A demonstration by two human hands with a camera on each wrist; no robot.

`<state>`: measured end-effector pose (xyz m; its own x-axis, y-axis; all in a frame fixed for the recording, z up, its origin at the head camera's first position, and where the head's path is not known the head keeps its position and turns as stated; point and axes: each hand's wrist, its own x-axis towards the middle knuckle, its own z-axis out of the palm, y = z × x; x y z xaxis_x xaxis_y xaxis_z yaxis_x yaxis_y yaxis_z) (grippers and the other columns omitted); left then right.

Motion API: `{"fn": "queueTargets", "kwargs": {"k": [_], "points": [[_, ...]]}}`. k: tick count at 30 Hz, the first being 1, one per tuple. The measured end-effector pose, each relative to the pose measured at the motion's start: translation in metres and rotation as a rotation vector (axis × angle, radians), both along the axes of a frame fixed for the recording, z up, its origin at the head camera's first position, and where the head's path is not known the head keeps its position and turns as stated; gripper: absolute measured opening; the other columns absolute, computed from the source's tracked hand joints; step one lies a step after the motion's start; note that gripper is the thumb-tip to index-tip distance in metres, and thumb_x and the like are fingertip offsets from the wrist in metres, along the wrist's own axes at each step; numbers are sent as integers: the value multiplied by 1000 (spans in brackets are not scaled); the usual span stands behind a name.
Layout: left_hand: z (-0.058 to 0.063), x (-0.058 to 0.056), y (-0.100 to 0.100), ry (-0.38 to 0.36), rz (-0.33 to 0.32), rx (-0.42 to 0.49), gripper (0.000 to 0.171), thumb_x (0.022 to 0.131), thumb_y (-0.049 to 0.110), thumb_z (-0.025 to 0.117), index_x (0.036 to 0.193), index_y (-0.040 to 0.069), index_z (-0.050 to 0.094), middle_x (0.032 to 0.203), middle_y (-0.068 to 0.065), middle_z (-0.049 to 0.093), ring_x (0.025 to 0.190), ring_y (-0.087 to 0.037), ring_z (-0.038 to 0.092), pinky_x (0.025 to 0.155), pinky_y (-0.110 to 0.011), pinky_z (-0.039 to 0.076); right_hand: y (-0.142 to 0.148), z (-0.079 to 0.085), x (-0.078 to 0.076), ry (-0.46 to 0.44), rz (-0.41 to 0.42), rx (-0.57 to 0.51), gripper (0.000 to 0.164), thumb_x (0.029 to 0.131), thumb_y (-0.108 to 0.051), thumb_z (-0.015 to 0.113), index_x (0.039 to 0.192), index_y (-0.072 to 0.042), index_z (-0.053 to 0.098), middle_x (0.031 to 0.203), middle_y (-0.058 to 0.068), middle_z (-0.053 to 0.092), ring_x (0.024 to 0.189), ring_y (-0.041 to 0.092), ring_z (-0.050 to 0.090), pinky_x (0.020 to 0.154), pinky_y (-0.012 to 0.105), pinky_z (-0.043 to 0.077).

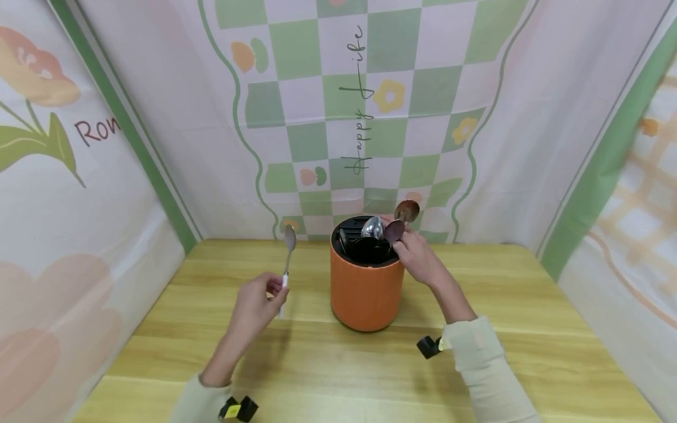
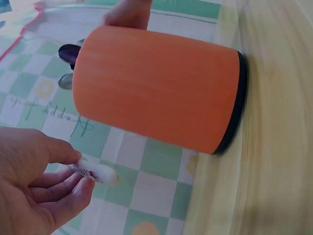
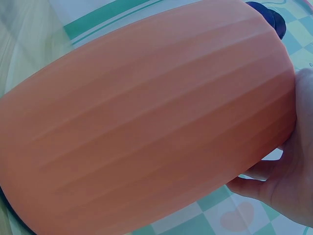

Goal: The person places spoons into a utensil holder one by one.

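My left hand [image 1: 256, 305] pinches a spoon [image 1: 290, 239] by its white handle, holding it upright above the table with the metal bowl at the top. In the left wrist view, the rounded end of that white handle [image 2: 100, 174] sticks out from between thumb and fingers. An orange utensil holder [image 1: 366, 296] with a black slotted insert stands to its right. My right hand [image 1: 418, 252] grips the holder's right rim; some fingers are hidden behind it. Inside the holder stand a shiny spoon [image 1: 372, 228], a dark reddish spoon [image 1: 394, 231] and a brown spoon [image 1: 407, 210].
The holder stands on a wood-grain table [image 1: 338, 376]. Behind the table's back edge hangs a green-and-white checked cloth [image 1: 349, 135], with printed cloth walls at both sides. Black wrist devices [image 1: 428, 346] are worn at both sleeves.
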<state>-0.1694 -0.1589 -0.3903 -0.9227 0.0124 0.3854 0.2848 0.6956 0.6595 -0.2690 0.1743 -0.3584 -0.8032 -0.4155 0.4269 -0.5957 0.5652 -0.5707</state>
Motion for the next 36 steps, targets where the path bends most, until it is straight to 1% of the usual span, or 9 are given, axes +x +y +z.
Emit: {"fn": "queueTargets", "kwargs": {"k": [5, 9, 12, 16, 20, 24, 27, 31, 36], "points": [[4, -4, 10, 4, -48, 38, 13, 85, 3, 75, 96, 0, 70, 84, -8, 70, 77, -16, 65, 61, -15, 55, 0, 0, -1, -13, 3, 5, 51, 102, -15, 31, 151, -6, 42, 157, 15, 40, 145, 38, 35, 115, 58, 33], [11, -6, 20, 34, -88, 49, 13, 86, 5, 74, 98, 1, 69, 86, -6, 70, 79, -16, 66, 62, -15, 55, 1, 1, -1, -12, 3, 2, 52, 102, -14, 31, 151, -4, 42, 157, 16, 40, 146, 38, 35, 115, 57, 32], [18, -8, 29, 70, -114, 41, 13, 87, 7, 74, 99, 2, 69, 86, -6, 70, 80, -16, 67, 63, -15, 55, 1, 2, -1, -12, 1, -2, 52, 101, -14, 31, 151, -4, 42, 157, 16, 41, 146, 38, 35, 116, 56, 32], [27, -12, 41, 121, -153, 53, 14, 87, 7, 74, 100, 1, 69, 88, -7, 70, 82, -17, 67, 64, -15, 56, 0, 3, -1, -32, -1, -2, 52, 101, -14, 33, 151, -6, 42, 157, 15, 41, 145, 37, 36, 115, 57, 33], [35, -15, 52, 169, -195, 96, 14, 88, 6, 73, 100, 0, 68, 89, -10, 70, 83, -19, 68, 64, -15, 57, 0, 2, -1, -47, -4, -5, 53, 100, -14, 34, 151, -7, 42, 157, 15, 41, 144, 37, 38, 113, 58, 35], [44, -22, 62, 239, -222, 134, 14, 88, 5, 73, 99, 0, 67, 89, -11, 70, 83, -21, 70, 65, -16, 58, 0, 2, -1, -46, -9, -7, 53, 100, -14, 34, 151, -8, 43, 157, 14, 41, 143, 36, 39, 112, 57, 36], [51, -26, 70, 279, -242, 145, 14, 89, 6, 73, 100, 0, 67, 91, -12, 70, 84, -22, 70, 65, -17, 58, 0, 2, -1, -34, -9, -5, 53, 99, -13, 34, 151, -7, 42, 157, 14, 41, 144, 37, 39, 113, 57, 35], [58, -30, 78, 297, -271, 165, 15, 89, 7, 72, 101, 0, 67, 93, -11, 71, 86, -21, 70, 65, -17, 58, -1, 3, 1, -14, 1, -4, 52, 100, -13, 33, 150, -5, 43, 157, 16, 41, 145, 38, 36, 115, 57, 33], [65, -34, 87, 334, -291, 175, 15, 90, 8, 71, 102, 0, 66, 93, -12, 70, 87, -22, 70, 65, -18, 58, 0, 3, 3, -19, -5, -5, 52, 101, -13, 32, 150, -4, 44, 157, 15, 41, 146, 37, 34, 116, 57, 31]]}}
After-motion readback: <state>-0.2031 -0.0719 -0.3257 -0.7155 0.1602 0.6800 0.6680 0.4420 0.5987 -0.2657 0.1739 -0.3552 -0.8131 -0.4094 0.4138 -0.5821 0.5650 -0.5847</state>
